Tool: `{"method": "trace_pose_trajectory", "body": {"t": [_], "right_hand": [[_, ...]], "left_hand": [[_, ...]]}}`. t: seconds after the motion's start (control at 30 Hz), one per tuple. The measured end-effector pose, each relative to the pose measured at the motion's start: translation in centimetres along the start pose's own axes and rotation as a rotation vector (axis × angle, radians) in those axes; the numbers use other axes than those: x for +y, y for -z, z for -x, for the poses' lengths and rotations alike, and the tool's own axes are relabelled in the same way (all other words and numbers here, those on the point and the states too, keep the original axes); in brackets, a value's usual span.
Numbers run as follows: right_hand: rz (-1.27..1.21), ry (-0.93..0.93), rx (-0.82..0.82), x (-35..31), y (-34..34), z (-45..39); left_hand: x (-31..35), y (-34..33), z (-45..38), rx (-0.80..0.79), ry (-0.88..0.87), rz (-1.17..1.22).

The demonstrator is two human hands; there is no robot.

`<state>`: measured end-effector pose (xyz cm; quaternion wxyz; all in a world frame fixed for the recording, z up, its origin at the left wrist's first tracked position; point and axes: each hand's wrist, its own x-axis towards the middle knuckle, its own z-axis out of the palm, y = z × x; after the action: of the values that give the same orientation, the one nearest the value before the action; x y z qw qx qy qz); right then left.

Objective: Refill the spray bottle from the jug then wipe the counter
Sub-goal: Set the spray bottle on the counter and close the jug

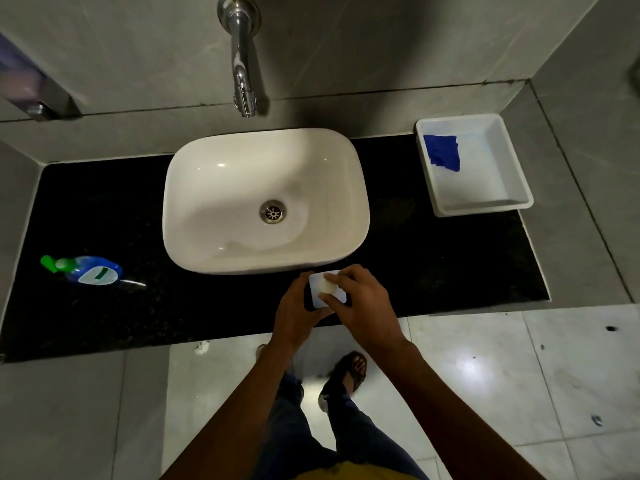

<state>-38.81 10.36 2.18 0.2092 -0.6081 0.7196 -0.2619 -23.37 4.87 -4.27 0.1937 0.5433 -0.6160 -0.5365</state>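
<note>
A pale bluish-white jug stands on the black counter just in front of the sink, seen from above. My left hand grips its left side. My right hand has its fingers closed on the jug's round white cap. A blue spray bottle with a green nozzle stands at the counter's left end, well away from both hands. A blue cloth lies in a white tray at the back right.
A white basin takes the counter's middle, under a chrome tap. The white tray sits at the right end. Grey tiled walls close in the left, back and right. My feet stand on pale floor tiles below the counter edge.
</note>
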Motion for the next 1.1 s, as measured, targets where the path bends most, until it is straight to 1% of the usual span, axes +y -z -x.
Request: {"method": "trace_pose_trajectory", "body": {"t": [0.13,0.23,0.47,0.6,0.7,0.8,1.0,1.1], "right_hand": [[-0.028,-0.11,0.005,-0.8,0.1,-0.8],[0.0,-0.116,0.003,-1.1,0.2,-1.0],[0.182,-0.184,0.032,-1.8,-0.1,-1.4],[0.189,-0.216,0.023,-2.5,-0.4,-1.5],[0.163,-0.178,0.023,-2.5,-0.2,-1.2],[0.161,-0.123,-0.005,-2.1,0.3,-0.8],[0.206,-0.022,-0.132,-1.8,0.8,-1.3],[0.162,0.022,-0.221,-1.3,1.3,-1.5]], "left_hand": [[-0.1,0.3,0.0,-0.009,-0.025,0.02],[0.0,0.4,0.1,-0.024,-0.035,0.028],[0.1,0.2,0.3,-0.033,-0.051,0.055],[-0.1,0.5,0.1,-0.047,-0.07,0.068],[0.1,0.3,0.2,-0.043,-0.067,0.076],[0.1,0.2,0.3,-0.023,-0.072,0.029],[-0.4,0.7,0.1,-0.024,-0.1,-0.03],[-0.3,0.9,0.0,-0.057,-0.128,-0.037]]}}
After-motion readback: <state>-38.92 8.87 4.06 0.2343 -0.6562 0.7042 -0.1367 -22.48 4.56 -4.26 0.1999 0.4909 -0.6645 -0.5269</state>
